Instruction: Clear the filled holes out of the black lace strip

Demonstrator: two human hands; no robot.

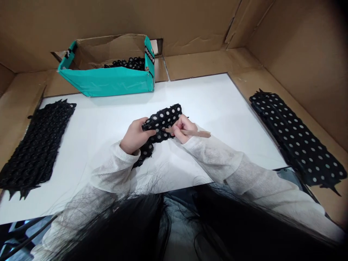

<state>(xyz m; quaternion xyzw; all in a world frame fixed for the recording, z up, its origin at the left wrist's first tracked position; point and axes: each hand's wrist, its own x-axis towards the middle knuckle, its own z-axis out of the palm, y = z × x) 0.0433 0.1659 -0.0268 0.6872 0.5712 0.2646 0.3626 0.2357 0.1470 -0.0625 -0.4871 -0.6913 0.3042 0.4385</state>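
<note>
open teal-and-brown cardboard box [116,82]: standing at the far side of the flat white desk [214,98], holding black pieces with pale round spots [134,63] | long black bumpy sheet [35,143]: lying at left | long black sheet with pale dots [296,139]: lying at right | brown cardboard wall [190,20]: rising behind

You get soft, even light, brightest across the white tabletop [214,98], with faint, blurry shadows near your sleeves [217,156]. The spotted black sheet [162,117] looks fairly crisp, while the dark hair [114,228] below loses detail. Toward the edges your wide view bends, and the upper right corner falls to black.
</note>
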